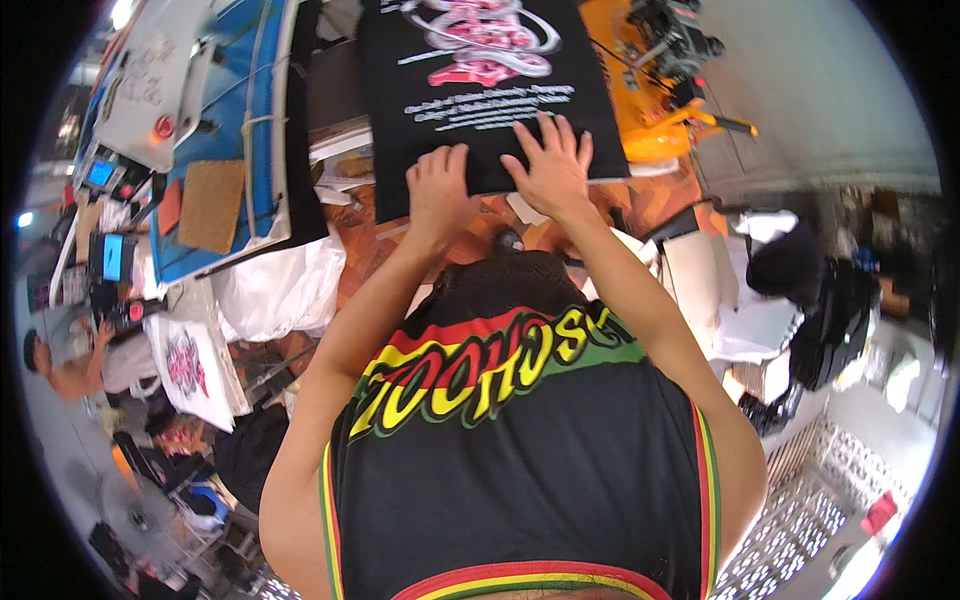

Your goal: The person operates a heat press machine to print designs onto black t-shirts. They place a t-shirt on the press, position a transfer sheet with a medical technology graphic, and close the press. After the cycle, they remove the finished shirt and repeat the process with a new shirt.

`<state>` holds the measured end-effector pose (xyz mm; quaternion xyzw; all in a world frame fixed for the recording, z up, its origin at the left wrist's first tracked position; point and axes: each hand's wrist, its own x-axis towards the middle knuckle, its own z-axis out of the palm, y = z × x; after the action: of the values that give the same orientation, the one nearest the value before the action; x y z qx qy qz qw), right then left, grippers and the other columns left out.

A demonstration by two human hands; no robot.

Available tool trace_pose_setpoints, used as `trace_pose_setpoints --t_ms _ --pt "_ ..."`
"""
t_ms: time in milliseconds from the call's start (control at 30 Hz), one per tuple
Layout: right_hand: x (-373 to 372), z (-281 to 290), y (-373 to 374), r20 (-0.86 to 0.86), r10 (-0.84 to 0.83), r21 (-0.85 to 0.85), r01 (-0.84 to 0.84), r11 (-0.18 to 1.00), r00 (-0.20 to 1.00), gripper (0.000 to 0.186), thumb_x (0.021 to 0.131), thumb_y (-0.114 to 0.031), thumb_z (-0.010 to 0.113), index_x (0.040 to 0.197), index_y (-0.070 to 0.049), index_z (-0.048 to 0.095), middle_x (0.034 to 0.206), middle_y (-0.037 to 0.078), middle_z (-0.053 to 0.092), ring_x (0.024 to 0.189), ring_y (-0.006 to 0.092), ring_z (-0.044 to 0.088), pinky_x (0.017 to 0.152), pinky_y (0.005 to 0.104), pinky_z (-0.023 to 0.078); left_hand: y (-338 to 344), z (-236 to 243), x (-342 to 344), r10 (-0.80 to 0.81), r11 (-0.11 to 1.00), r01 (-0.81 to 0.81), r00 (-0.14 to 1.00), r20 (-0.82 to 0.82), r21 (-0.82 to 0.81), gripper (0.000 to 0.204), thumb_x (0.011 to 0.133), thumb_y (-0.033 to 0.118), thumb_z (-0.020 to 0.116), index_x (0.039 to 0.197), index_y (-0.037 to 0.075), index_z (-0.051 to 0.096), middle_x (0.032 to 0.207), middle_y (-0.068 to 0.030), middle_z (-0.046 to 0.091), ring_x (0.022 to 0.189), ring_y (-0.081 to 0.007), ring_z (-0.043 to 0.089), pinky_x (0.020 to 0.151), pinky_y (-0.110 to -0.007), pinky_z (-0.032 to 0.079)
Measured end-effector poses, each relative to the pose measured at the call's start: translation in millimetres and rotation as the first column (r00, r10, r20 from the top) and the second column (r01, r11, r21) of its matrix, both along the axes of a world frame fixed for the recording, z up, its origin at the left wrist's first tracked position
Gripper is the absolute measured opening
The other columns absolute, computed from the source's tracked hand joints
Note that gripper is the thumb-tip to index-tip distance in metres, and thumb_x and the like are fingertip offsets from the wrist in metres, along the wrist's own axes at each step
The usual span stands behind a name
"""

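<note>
A black garment, seemingly a T-shirt, is spread flat in front of me at the top of the head view. It bears a pink and white graphic with pale lettering below. My left hand lies palm down on its near edge, left of the middle, fingers stretched forward and its thumb hard to see. Farther right, my right hand rests flat on the same near end, with fingers and thumb spread. Neither hand grips anything that shows. What supports the cloth is mostly hidden beneath it.
An orange machine with a protruding handle stands close on the right. A large blue and white machine with a brown board is on the left, above white plastic. Another person is at far left. Dark clothes pile up at right.
</note>
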<state>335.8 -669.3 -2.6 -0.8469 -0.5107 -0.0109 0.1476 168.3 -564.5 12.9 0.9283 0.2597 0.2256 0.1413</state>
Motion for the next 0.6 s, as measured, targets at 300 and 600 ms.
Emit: trace_pose_setpoints --t_ms 300,600 --pt "5 -1 -13 0.079 -0.007 -0.119 0.016 0.993 0.997 0.059 0.097 -0.052 0.053 0.148 -0.022 0.048 0.16 0.012 0.031 0.149 0.0341 0.023 0.116 0.0642 0.016 4 -18 -6 -0.065 0.998 0.066 0.988 0.14 -0.001 0.06 0.062 0.016 0.076 0.12 0.008 0.06 0.113 -0.0121 0.059 0.109 -0.0319 0.053 0.092 -0.046 0.039" --pt "11 -12 -14 0.08 0.029 -0.08 -0.022 0.997 0.996 0.06 0.097 -0.053 0.053 0.148 -0.021 0.049 0.16 0.011 0.032 0.149 0.0339 0.023 0.116 0.0633 0.015 14 -31 -16 -0.146 0.977 0.172 0.972 0.185 -0.128 0.075 0.056 0.014 0.081 0.128 0.011 0.058 0.129 -0.0121 0.056 0.123 -0.0328 0.049 0.099 -0.05 0.038"
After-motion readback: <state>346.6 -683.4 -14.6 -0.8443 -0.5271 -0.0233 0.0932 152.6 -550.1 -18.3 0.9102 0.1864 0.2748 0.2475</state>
